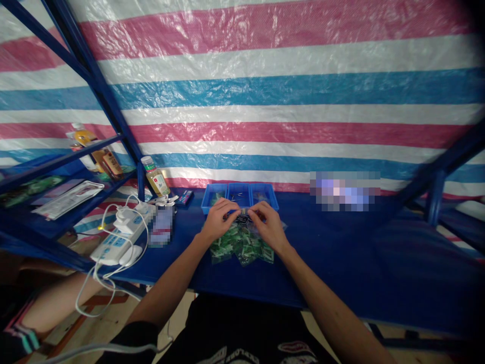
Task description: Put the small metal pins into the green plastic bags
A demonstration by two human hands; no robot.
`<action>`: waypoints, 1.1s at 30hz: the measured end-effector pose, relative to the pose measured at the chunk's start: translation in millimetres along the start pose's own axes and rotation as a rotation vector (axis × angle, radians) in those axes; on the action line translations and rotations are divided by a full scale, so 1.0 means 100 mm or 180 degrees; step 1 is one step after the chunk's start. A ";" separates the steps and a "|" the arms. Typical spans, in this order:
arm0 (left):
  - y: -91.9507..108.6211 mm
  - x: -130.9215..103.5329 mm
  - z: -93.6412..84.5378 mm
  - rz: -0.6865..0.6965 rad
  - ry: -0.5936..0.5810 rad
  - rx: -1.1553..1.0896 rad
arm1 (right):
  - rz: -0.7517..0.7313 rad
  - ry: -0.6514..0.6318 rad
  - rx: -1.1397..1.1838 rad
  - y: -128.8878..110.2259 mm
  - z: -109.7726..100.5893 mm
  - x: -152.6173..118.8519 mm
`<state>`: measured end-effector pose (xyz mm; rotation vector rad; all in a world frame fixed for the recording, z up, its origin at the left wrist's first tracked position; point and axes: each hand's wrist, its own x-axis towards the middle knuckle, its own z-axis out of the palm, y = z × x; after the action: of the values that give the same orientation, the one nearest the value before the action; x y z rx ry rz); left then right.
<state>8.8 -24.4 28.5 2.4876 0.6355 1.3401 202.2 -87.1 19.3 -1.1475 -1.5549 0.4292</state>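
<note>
Both hands meet above a pile of small clear bags with green contents [242, 245] on the blue table. My left hand [220, 218] is closed, fingertips pinched at a small item between the hands. My right hand [267, 222] is closed too, thumb and fingers pinching from the other side. The item is too small to name. Some dark, thin pieces lie just under the fingertips. Directly behind the hands stands a blue tray [239, 191] with three compartments; a few small dark pieces show in the middle one.
At left on the table [326, 253] are a white power strip [113, 240] with tangled cables, a blurred phone-like object [162, 226] and a bottle [155, 177]. Blue frame bars rise on both sides. A person's leg [60, 303] shows at lower left.
</note>
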 end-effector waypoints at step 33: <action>-0.05 0.00 0.00 0.0022 -0.0108 0.0033 | 0.0416 0.0037 0.0288 0.11 0.01 -0.02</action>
<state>7.7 -20.4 26.1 2.5174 0.6286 1.2973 205.5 -83.4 9.4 -1.1831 -1.4406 0.5734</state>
